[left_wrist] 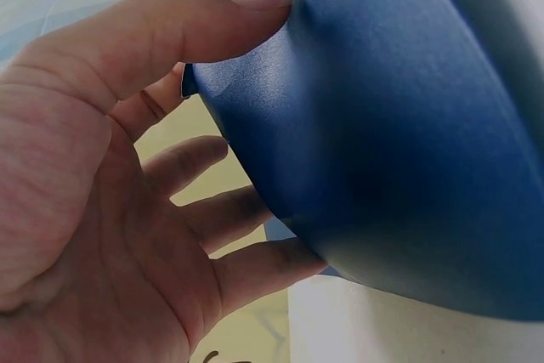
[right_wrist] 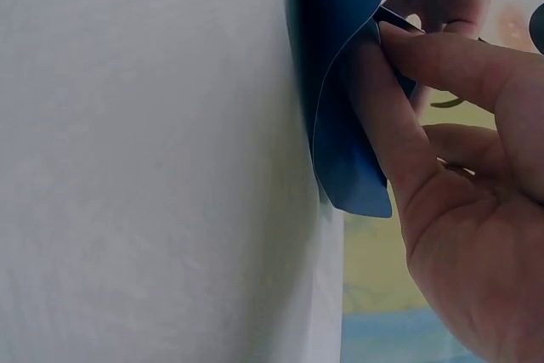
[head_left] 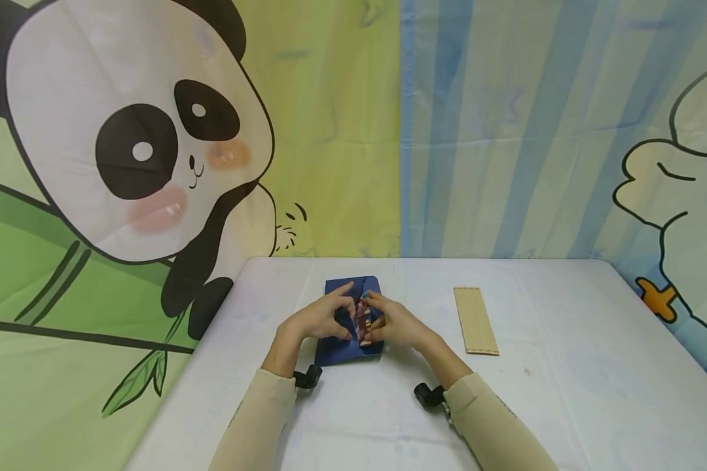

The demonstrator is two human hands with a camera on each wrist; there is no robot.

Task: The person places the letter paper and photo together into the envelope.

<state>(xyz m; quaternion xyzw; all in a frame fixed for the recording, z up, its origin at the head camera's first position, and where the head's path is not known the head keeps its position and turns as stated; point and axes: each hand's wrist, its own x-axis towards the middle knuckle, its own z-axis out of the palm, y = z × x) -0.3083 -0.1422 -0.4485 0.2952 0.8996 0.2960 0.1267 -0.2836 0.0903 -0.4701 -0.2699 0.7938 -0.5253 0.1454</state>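
A dark blue folded card or booklet (head_left: 340,351) lies on the white table, with a colourful picture strip (head_left: 362,319) showing at its middle between the hands. In the left wrist view the blue cover (left_wrist: 382,150) bends upward; my left hand (head_left: 320,317) pinches its edge, thumb on one face and fingers at the other. My right hand (head_left: 402,325) grips the opposite side. The right wrist view shows its thumb and index finger on the curled blue sheet (right_wrist: 344,150), the index tip partly hidden inside the fold. What lies inside the fold is hidden.
A pale tan, flat rectangular strip (head_left: 476,320) lies on the table (head_left: 565,392) to the right of the hands. Behind the table hangs a printed cloth (head_left: 330,131) with a panda and stripes. Small black wrist cameras (head_left: 429,396) sit by both cuffs.
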